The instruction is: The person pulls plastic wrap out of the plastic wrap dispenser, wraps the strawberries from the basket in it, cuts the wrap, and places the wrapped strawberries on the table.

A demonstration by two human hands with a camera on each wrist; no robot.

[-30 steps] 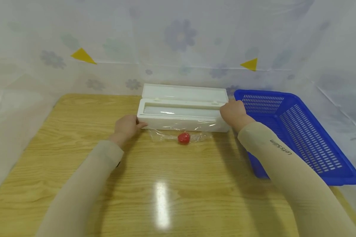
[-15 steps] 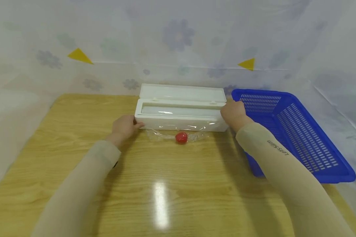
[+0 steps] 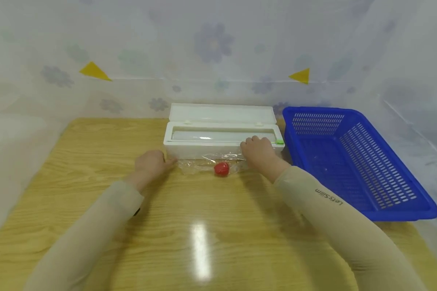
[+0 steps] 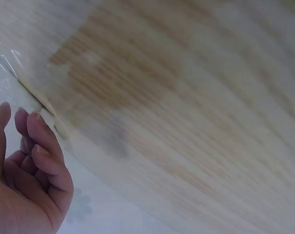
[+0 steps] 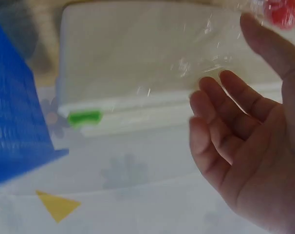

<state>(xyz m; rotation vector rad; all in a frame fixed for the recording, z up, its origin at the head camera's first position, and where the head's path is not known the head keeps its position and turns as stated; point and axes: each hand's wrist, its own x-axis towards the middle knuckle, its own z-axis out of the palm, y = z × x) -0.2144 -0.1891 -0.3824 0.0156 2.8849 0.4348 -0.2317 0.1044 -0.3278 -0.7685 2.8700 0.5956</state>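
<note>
A white cling film dispenser box lies lengthwise with its lid tipped back and a roll inside. A green slide cutter sits at its right end. Clear film comes down the front onto the table, around a small red roundish thing. My left hand is by the box's left front corner; the left wrist view shows its fingers loosely curled, nothing between them. My right hand is over the box's right front, its fingers spread and slightly bent beside the film, holding nothing.
A blue plastic basket stands to the right, close to the box's right end. The wooden table ends behind the box at a flower-patterned sheet with yellow triangles.
My right hand has left the box's right end and moved left along its front, uncovering the green cutter. My left hand has come away slightly from the box's left corner.
</note>
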